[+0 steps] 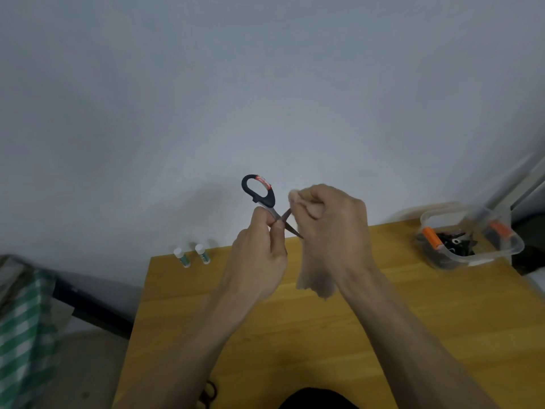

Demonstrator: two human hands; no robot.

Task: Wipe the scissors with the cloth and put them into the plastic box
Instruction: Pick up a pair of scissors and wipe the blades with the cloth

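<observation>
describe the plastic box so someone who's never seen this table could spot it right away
Start at the yellow wooden table and go to its far right corner, beside the wall. The plastic box sits there, a clear, lidless tub with rounded corners holding dark items and orange-tipped tools. It is the only container on the table; the two small white bottles stand at the opposite far corner.

The tabletop (pixel 383 335) fills the lower middle and lower right of the frame, with a wall behind it. Above its middle, the left hand (pixel 256 261) pinches the scissors (pixel 265 202) at the blades, handle loop pointing up. Just right of it, the right hand (pixel 330 225) grips the cloth (pixel 312 278), which touches the blades and hangs down. Two small tubes (pixel 191 255) stand side by side at the tabletop's far left corner. The plastic box (pixel 472 237) sits at the far right corner, with things in it. A second pair of scissors (pixel 208 394) lies at the bottom edge.
</observation>
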